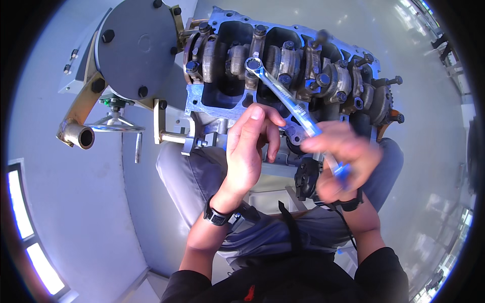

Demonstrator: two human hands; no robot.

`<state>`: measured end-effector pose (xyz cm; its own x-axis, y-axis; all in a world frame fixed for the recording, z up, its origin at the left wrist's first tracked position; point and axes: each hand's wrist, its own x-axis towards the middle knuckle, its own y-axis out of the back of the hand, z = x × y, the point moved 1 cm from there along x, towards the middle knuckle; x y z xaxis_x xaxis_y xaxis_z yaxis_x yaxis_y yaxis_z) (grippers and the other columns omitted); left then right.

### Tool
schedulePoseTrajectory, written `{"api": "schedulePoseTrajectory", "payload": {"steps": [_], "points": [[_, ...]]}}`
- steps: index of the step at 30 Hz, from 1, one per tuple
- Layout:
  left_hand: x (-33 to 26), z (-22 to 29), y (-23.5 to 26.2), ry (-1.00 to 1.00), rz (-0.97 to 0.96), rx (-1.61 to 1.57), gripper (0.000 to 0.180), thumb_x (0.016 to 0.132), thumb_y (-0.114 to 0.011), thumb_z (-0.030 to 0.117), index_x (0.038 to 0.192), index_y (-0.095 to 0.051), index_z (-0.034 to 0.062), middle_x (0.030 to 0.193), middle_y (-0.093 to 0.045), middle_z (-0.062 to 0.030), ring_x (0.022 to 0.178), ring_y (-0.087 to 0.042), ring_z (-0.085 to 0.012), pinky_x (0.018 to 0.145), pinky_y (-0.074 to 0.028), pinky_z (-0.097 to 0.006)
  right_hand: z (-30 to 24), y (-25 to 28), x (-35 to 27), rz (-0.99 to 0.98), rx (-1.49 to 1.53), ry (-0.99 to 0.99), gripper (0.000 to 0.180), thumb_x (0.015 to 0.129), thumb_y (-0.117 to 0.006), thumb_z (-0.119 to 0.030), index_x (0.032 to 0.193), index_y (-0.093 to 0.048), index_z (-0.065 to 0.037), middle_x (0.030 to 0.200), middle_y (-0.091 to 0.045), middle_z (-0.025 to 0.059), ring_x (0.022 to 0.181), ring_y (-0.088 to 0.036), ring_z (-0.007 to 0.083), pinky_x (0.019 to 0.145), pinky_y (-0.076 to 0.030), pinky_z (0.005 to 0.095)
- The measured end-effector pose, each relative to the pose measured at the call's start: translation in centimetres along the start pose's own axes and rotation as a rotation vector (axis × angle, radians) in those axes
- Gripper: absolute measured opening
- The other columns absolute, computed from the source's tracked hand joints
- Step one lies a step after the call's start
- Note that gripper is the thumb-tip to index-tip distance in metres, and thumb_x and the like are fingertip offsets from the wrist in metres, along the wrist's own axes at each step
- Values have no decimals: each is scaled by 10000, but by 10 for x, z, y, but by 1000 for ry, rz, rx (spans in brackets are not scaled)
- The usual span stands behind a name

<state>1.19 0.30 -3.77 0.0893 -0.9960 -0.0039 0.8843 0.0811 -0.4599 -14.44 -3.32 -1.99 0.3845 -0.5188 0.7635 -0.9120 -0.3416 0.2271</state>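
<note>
Head camera, and the middle of the frame is busy! A right hand (356,151) wraps the lower end of a shiny box-end wrench (288,98), just right of centre, fingers closed round it and blurred.

And the wrench's other end?

Up and to the left, near top centre: the ring lies over the lower end of a bearing cap (256,46), while a dark hex bolt (260,30) shows plainly at that cap's upper end.

What about the left hand (247,139)?

Released! Fingers loosely curled, thumb up, at centre frame, to the left of the wrench shaft and by the lower edge of the engine block (217,105). Whether the fingertips brush the metal, I can't tell.

Give us that block!

It fills the upper centre and runs to the upper right, with the crankshaft (210,61) lying along it and more bolts standing proud at the right end.

And what's at upper left?

A big round grey plate (141,50) with black bolts round its rim, and below it a silver handwheel (115,128). Lower down, grey trousers (189,174) flank the scene, and a black watch (217,217) circles the left wrist.
</note>
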Motion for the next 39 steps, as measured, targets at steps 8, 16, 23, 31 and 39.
{"api": "schedulePoseTrajectory", "payload": {"steps": [8,16,23,31,39], "points": [[1,4,-1,30,39,18,392,964,-284,326,847,-498,19,441,-372,-18,393,-324,-93,411,-280,-229,13,43,22,641,714,-641,182,918,-404,-107,1053,-490,-20,937,-585,129,754,-590,230,793,-481,381],[0,3,0,33,32,7,377,961,-310,326,848,-500,20,444,-379,-21,391,-326,-91,409,-276,-223,-1,43,17,592,555,-280,193,903,-390,-132,1048,-472,-33,1012,-516,139,840,-564,234,861,-455,444],[-2,5,-8,-82,-58,71,408,951,-352,367,1019,-480,-15,526,-458,-34,427,-374,-82,425,-307,-216,-12,-10,1,263,212,-36,208,797,-620,-160,880,-488,-23,956,-532,155,759,-615,254,693,-535,369],[-6,9,-4,-37,-179,-86,214,925,-496,162,1036,-474,-20,636,-494,21,506,-394,-16,460,-318,-169,-28,-34,-12,-45,122,45,317,745,-731,-217,886,-537,-10,968,-519,159,791,-637,292,725,-546,381],[-9,13,-6,-81,-125,-19,173,910,-515,138,976,-499,-21,621,-499,17,483,-396,-13,445,-314,-167,-25,-34,-14,-43,152,104,300,739,-728,-177,901,-538,-10,981,-531,153,799,-634,297,708,-557,393]]}}
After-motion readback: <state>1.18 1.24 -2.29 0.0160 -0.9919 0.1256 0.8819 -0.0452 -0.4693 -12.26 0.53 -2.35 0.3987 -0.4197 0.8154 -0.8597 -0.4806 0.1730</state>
